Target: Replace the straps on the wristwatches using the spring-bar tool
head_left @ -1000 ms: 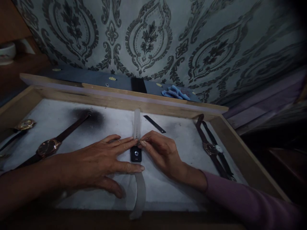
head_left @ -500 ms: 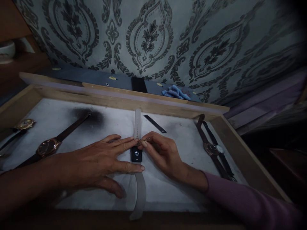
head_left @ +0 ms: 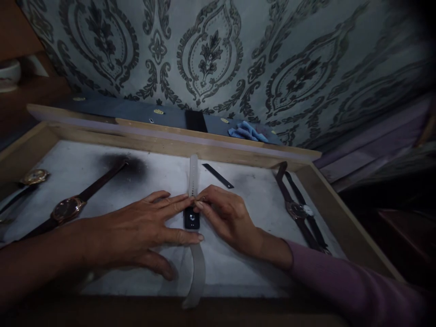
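Observation:
A dark smartwatch body lies face down on the white sheet, between an upper pale strap and a lower pale strap. My left hand rests flat with its fingers spread, the fingertips touching the watch's upper end and the top of the lower strap. Thumb and index finger of my right hand are pinched together at the joint of the watch body and upper strap. What they pinch is too small to make out. A thin dark blade lies beyond my right hand.
Brown-strapped watches lie at the left and right, beside a gold watch and a black-strapped watch. A raised wooden rim borders the sheet. Behind it is a blue cloth.
The whole view has shifted slightly. Both hands keep nearly the same pose at the watch, and nothing has visibly been let go or taken hold of.

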{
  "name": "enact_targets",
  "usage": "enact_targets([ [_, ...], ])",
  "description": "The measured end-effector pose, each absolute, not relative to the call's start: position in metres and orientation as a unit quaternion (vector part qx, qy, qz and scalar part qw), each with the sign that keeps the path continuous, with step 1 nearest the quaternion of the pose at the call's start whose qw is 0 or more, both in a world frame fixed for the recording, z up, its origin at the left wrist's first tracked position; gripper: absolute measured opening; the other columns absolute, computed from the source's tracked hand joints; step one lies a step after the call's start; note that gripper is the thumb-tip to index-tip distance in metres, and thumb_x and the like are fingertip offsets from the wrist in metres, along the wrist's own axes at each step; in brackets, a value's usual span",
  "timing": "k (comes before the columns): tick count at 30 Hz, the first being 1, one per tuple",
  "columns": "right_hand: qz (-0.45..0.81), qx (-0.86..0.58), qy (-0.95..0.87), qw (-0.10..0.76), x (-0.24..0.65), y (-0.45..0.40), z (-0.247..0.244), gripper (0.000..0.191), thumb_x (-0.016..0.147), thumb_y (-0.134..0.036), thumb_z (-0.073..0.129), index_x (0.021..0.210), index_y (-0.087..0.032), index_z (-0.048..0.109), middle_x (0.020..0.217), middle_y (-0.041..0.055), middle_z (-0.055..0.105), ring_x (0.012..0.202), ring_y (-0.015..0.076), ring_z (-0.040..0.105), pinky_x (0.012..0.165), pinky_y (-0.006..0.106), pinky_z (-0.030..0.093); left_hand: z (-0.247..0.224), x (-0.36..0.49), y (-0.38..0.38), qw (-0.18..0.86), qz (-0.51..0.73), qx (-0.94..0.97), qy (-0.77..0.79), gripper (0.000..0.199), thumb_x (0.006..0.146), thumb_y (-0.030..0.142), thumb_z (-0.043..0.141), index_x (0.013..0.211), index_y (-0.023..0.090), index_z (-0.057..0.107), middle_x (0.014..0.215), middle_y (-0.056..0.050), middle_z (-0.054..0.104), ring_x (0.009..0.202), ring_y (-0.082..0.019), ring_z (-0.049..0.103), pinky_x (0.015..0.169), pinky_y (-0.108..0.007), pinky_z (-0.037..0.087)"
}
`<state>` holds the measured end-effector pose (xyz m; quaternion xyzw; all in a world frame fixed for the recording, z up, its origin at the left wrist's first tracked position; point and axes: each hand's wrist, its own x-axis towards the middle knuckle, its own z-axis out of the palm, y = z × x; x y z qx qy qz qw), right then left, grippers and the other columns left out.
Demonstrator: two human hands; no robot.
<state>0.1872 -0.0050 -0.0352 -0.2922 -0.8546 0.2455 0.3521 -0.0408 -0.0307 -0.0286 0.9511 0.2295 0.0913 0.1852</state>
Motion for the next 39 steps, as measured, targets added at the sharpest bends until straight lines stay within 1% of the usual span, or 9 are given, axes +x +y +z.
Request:
enact_targets([
  [7,0.235,-0.279,-0.859,0.358,0.186,-0.005,-0.039,0.015,0.092,-0.015,0.049,0.082,-0.015,0.06,0.07,0.0034,0.062,0.068,0.015,0.059,0.063,0.028,0.049,-0.024,-0.04,-0.031,0.189,0.069,0.954,0.225,0.066,0.079,0.052,0.065,0.139,0.038,0.042,0.156,-0.013,0.023,0.143,-0.031,0.022,0.11,-0.052,0.025],
  [11,0.25,-0.287,-0.849,0.367,0.187,-0.005,-0.04,0.018,0.092,-0.016,0.049,0.078,-0.015,0.06,0.07,0.0043,0.063,0.068,0.0149,0.06,0.063,0.028,0.049,-0.022,-0.043,-0.032,0.187,0.057,0.956,0.221,0.066,0.082,0.051,0.061,0.142,0.038,0.037,0.157,-0.013,0.018,0.144,-0.03,0.019,0.11,-0.052,0.027],
  [17,0.378,-0.35,-0.779,0.358,0.19,-0.004,-0.04,0.021,0.091,-0.025,0.051,0.074,-0.016,0.059,0.065,0.0029,0.064,0.062,0.0142,0.06,0.059,0.027,0.048,-0.018,-0.041,-0.033,0.192,0.077,0.952,0.226,0.067,0.08,0.048,0.066,0.141,0.037,0.04,0.157,-0.01,0.021,0.142,-0.031,0.023,0.112,-0.051,0.026],
  [26,0.472,-0.389,-0.707,0.356,0.196,0.002,-0.029,0.021,0.088,-0.032,0.048,0.077,-0.017,0.059,0.075,0.0038,0.062,0.07,0.0151,0.057,0.067,0.03,0.046,-0.016,-0.039,-0.031,0.171,0.059,0.959,0.217,0.065,0.082,0.051,0.062,0.141,0.034,0.041,0.156,-0.015,0.022,0.142,-0.032,0.023,0.109,-0.05,0.03],
  [28,0.545,-0.403,-0.643,0.358,0.194,0.008,-0.03,0.018,0.086,-0.031,0.046,0.076,-0.018,0.054,0.07,0.0015,0.058,0.061,0.0132,0.054,0.06,0.028,0.044,-0.017,-0.04,-0.031,0.165,0.068,0.96,0.217,0.064,0.082,0.052,0.061,0.141,0.035,0.041,0.155,-0.013,0.024,0.142,-0.031,0.025,0.109,-0.048,0.03],
  [31,0.578,-0.446,-0.583,0.356,0.188,0.015,-0.034,0.009,0.079,-0.027,0.048,0.074,-0.019,0.05,0.057,-0.005,0.044,0.047,0.0094,0.038,0.047,0.023,0.031,-0.019,-0.041,-0.031,0.155,0.072,0.962,0.214,0.06,0.085,0.05,0.058,0.141,0.036,0.04,0.155,-0.011,0.026,0.14,-0.029,0.031,0.11,-0.047,0.028],
  [33,0.555,-0.456,-0.604,0.345,0.184,0.016,-0.034,0.011,0.078,-0.028,0.053,0.077,-0.018,0.054,0.059,-0.0049,0.044,0.051,0.0097,0.038,0.05,0.023,0.031,-0.019,-0.041,-0.031,0.148,0.078,0.963,0.209,0.056,0.088,0.047,0.056,0.141,0.035,0.04,0.154,-0.01,0.03,0.139,-0.027,0.033,0.111,-0.046,0.027],
  [36,0.538,-0.426,-0.652,0.323,0.181,0.012,-0.033,0.018,0.08,-0.033,0.058,0.082,-0.016,0.06,0.071,0.0,0.054,0.064,0.0126,0.048,0.06,0.026,0.038,-0.016,-0.039,-0.031,0.141,0.079,0.965,0.204,0.047,0.092,0.042,0.053,0.138,0.034,0.045,0.151,-0.007,0.037,0.137,-0.024,0.036,0.11,-0.041,0.027],
  [39,0.564,-0.386,-0.655,0.322,0.183,0.007,-0.033,0.017,0.084,-0.031,0.053,0.085,-0.016,0.062,0.072,0.0004,0.055,0.066,0.0131,0.05,0.062,0.027,0.04,-0.014,-0.038,-0.031,0.135,0.066,0.965,0.213,0.042,0.094,0.039,0.05,0.135,0.036,0.047,0.15,-0.005,0.039,0.135,-0.022,0.039,0.107,-0.038,0.03],
])
